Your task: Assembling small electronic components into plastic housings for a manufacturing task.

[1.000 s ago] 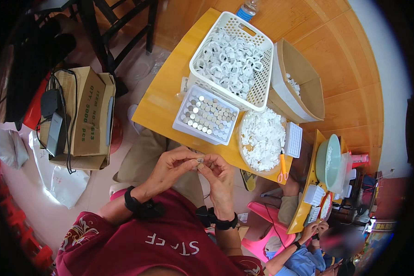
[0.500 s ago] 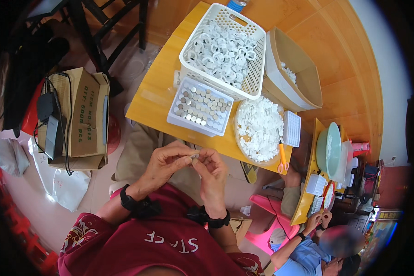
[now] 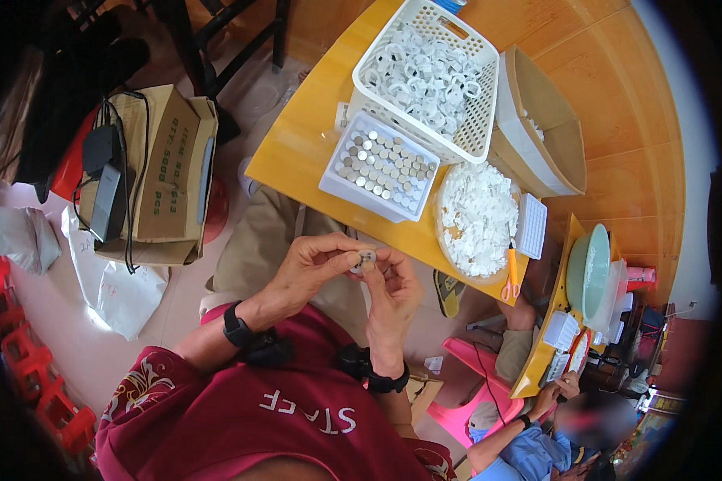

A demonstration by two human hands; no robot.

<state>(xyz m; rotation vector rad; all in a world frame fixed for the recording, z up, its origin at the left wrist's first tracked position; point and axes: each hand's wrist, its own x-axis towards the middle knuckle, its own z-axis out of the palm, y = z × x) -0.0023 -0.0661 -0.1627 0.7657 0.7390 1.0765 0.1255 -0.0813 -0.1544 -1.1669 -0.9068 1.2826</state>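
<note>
Between the fingertips of my left hand [image 3: 317,271] and my right hand [image 3: 393,295] is a small round whitish-grey piece [image 3: 365,260] with dark marks on its face. Both hands pinch it above my lap, just short of the table edge. Beyond them, a white plastic tray [image 3: 357,196] on the table holds several rows of silvery coin-like discs. To its right lies a round shallow dish [image 3: 483,280] heaped with small white pieces. Orange-handled scissors [image 3: 512,276] rest at that dish's right side.
A white perforated basket [image 3: 425,128] full of clear-white ring-shaped parts stands behind the tray. Right of it are an open cardboard box [image 3: 541,160] and a small white gridded tray [image 3: 531,228]. Another carton [image 3: 164,168] sits on the left. A co-worker [image 3: 529,449] works at lower right.
The piece between my fingers now shows its round face, where before it was mostly covered. My hands have shifted slightly right in the picture, and the table has shifted right too as the view turned.
</note>
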